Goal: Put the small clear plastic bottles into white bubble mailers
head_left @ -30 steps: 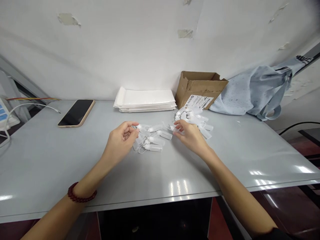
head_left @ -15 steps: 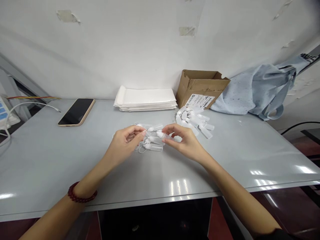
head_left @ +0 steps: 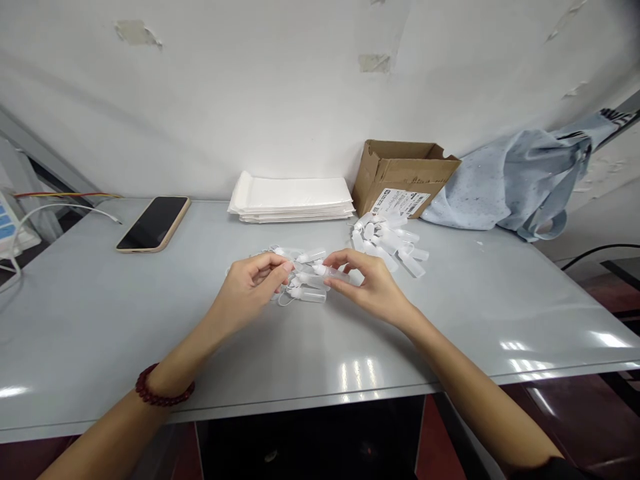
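My right hand (head_left: 363,280) pinches a small translucent plastic bottle (head_left: 334,273) between thumb and fingers, its white pointed cap towards the left. Facing it, my left hand (head_left: 257,280) has thumb and forefinger pressed together; what is between them is too small to make out. Under and between both hands lies a group of similar bottles (head_left: 313,295) with white caps and thin white cord loops, partly hidden by my left fingers. Beyond my right hand is a loose pile of more such bottles (head_left: 387,239).
Behind the bottles, a stack of white padded envelopes (head_left: 295,200) lies against the wall. An opened cardboard box (head_left: 407,177) and a light blue cloth bag (head_left: 495,180) stand at the back right. A phone (head_left: 153,225) and a white cable (head_left: 65,207) are on the left of the grey table (head_left: 400,360).
The bottle in my right hand has turned slightly, and its body shows more clearly. Both hands are in nearly the same place.
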`<state>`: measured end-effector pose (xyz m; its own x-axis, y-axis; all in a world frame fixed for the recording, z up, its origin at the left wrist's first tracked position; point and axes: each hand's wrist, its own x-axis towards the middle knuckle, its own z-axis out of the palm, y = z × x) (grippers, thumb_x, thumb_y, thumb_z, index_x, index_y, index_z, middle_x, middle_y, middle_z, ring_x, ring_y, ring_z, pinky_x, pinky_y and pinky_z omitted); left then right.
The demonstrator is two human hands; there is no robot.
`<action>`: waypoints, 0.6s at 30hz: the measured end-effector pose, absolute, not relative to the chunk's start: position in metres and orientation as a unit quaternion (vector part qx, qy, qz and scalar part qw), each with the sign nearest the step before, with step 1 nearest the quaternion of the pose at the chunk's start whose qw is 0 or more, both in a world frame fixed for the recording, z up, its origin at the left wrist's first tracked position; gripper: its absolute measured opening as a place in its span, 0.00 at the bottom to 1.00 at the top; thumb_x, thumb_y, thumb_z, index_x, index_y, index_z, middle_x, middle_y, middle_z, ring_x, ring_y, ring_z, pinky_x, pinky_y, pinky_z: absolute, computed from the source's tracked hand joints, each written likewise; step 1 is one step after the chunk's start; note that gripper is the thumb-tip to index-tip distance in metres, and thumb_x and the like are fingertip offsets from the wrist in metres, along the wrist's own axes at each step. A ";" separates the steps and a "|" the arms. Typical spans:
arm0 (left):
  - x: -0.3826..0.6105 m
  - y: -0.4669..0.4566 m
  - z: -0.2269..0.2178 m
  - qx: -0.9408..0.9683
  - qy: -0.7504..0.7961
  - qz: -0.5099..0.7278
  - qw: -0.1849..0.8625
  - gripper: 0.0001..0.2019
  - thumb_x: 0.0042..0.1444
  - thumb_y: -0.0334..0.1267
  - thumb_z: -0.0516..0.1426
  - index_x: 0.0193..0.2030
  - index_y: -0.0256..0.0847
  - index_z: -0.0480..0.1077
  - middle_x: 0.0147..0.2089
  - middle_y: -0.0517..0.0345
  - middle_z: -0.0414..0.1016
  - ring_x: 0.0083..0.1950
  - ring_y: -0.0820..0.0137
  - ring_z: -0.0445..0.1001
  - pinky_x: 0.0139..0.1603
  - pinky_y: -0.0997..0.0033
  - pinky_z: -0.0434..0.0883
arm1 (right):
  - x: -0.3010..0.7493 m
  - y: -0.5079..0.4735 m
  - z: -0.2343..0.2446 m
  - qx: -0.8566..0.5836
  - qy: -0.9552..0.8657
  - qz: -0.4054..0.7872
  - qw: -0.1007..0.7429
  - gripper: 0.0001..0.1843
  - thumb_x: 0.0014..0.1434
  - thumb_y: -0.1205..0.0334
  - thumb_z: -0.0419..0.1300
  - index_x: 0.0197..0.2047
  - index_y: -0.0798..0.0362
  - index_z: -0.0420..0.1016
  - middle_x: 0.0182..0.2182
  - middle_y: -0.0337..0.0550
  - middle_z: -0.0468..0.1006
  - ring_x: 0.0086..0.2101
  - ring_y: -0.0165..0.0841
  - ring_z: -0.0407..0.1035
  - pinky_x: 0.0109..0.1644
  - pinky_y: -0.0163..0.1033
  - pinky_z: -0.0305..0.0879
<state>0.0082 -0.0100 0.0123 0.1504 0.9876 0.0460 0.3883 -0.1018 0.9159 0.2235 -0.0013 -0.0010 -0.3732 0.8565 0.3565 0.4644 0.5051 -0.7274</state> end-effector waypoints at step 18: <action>0.009 -0.011 0.010 0.685 0.509 0.337 0.397 0.11 0.58 0.43 0.55 0.29 0.42 0.74 0.26 0.61 0.72 0.28 0.71 0.69 0.30 0.74 0.67 | 0.221 -0.005 0.002 -0.395 -0.797 0.272 0.367 0.08 0.56 0.65 0.62 0.41 0.51 0.72 0.38 0.41 0.78 0.37 0.32 0.71 0.40 0.37 0.66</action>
